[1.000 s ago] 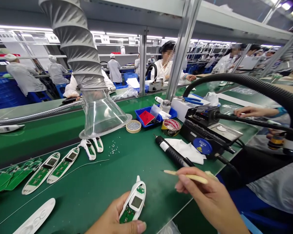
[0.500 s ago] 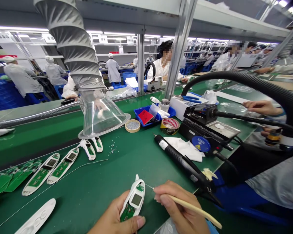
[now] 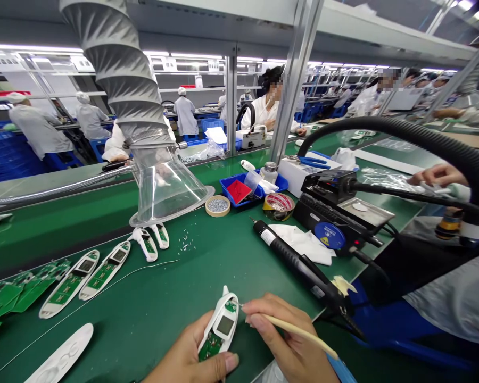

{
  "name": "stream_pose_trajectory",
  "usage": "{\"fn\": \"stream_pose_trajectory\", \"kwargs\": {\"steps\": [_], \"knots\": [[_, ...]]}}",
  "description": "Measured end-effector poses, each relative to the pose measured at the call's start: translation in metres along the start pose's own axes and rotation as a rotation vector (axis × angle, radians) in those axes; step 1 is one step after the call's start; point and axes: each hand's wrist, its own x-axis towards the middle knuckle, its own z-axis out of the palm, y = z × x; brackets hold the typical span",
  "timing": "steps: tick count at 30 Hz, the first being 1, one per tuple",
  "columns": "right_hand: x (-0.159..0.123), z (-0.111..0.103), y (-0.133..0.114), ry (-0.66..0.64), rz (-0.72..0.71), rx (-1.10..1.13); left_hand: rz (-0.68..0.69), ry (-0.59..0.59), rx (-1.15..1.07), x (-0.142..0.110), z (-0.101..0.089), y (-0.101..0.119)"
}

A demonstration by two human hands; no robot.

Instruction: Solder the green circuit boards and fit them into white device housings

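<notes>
My left hand (image 3: 191, 356) grips a white thermometer shell (image 3: 219, 330) with a green circuit board and a small grey display, low at the middle of the view. My right hand (image 3: 287, 340) pinches a thin cream-coloured stick tool (image 3: 299, 334). The fine metal tip of that tool touches the upper end of the board. A black electric screwdriver (image 3: 299, 268) lies on the green mat just right of my hands.
Several open thermometer shells (image 3: 104, 271) and green boards (image 3: 8, 295) lie at the left. A clear fume hood (image 3: 163, 186) hangs ahead. A cup of screws (image 3: 217, 206), blue tray (image 3: 227, 186), tape roll (image 3: 278, 206) and solder station (image 3: 335, 213) stand behind. A co-worker's hand (image 3: 435, 175) works at right.
My right hand swung down from the right and turned the stick round, bringing its tip to the board in my left hand. The screwdriver's full length now shows.
</notes>
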Motion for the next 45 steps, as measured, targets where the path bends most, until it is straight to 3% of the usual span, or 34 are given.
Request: {"fn": "stream_pose_trajectory", "kwargs": {"steps": [9, 18, 25, 30, 36, 40, 43, 45], "knots": [[0.003, -0.003, -0.002, -0.031, -0.044, -0.066, 0.014, -0.012, 0.021, 0.0, 0.002, -0.001], [-0.004, 0.004, 0.013, -0.002, -0.358, -0.198, -0.012, -0.006, 0.046, -0.002, 0.007, 0.008], [-0.004, 0.009, 0.021, 0.044, -0.444, -0.28, -0.029, -0.003, 0.066, -0.001, 0.004, 0.004], [-0.001, 0.008, 0.018, 0.024, -0.419, -0.275, -0.053, 0.005, 0.054, 0.001, 0.004, 0.003], [0.001, 0.003, 0.017, -0.037, -0.284, -0.129, -0.098, 0.013, 0.013, 0.003, 0.002, 0.004], [-0.003, -0.003, 0.015, 0.015, -0.191, -0.064, -0.12, 0.04, -0.03, 0.003, 0.001, 0.006], [0.001, -0.009, 0.016, 0.089, -0.121, -0.144, -0.138, 0.048, -0.11, 0.001, 0.002, 0.009], [0.008, -0.014, 0.022, 0.064, -0.114, -0.297, -0.114, 0.05, -0.17, -0.001, 0.002, 0.011]]}}
